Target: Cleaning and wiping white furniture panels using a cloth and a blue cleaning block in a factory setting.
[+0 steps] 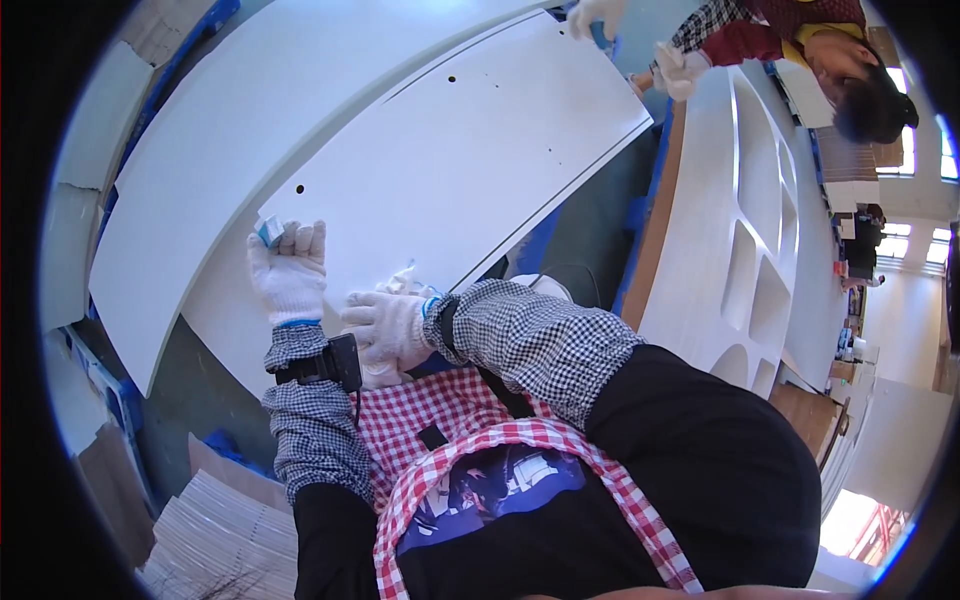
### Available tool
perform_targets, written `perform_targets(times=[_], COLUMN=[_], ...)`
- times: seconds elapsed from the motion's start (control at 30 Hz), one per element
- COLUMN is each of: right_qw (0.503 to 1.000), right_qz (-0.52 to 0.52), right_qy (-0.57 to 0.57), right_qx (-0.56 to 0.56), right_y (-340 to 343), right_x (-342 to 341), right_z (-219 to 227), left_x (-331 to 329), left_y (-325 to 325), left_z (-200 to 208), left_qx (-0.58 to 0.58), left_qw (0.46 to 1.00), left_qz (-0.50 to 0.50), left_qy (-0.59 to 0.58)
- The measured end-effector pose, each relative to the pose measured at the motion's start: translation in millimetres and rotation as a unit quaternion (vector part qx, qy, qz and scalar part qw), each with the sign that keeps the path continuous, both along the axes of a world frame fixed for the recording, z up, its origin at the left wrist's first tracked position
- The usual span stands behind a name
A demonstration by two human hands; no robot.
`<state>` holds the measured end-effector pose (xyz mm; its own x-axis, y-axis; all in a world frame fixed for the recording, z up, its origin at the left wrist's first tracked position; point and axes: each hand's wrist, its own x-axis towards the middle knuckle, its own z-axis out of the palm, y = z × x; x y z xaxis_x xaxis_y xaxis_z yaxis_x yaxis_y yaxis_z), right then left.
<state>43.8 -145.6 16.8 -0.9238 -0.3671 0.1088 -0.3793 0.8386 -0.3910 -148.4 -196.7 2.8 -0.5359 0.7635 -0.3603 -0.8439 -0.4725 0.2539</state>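
Note:
A large white panel (430,150) with small dark holes lies slanting in front of me. My left hand (287,275), in a white knit glove, is at the panel's left edge. Its fingers are curled on a small pale-blue and white block (269,231). My right hand (390,328), also gloved, lies over the panel's near end with its fingers stretched out to the left. Just beyond it is a crumpled white scrap (405,280), perhaps paper or plastic; I cannot tell whether the right hand touches it.
Another large white curved panel (190,190) lies on the left. A white shelf unit with openings (735,260) lies on the right. At the far end, a co-worker (745,45) in white gloves leans over the panel with something blue. Stacked boards (225,540) stand at lower left.

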Motion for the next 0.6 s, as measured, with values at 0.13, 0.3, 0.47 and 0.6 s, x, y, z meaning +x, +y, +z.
perform_targets(times=[0.13, 0.3, 0.47, 0.6], right_qw=[1.0, 1.0, 0.998, 0.997], right_qz=[0.017, 0.023, 0.019, 0.023], right_qy=[-0.017, -0.02, 0.056, 0.058], right_qx=[0.006, -0.002, -0.033, -0.041], right_y=[-0.8, -3.8, 10.4, 34.6], right_x=[-1.7, -4.5, -1.3, 8.2], right_z=[6.0, 4.4, 4.3, 3.0], left_x=[0.1, 2.0, -0.6, 3.8], left_y=[-1.8, -2.7, -2.7, 2.3], left_z=[-0.6, 0.3, 0.4, 7.2], left_qx=[-0.025, -0.04, 0.012, -0.038], left_qw=[1.0, 0.999, 1.0, 0.999], left_qz=[0.0, 0.016, 0.009, 0.033], left_qy=[0.011, -0.001, 0.0, -0.017])
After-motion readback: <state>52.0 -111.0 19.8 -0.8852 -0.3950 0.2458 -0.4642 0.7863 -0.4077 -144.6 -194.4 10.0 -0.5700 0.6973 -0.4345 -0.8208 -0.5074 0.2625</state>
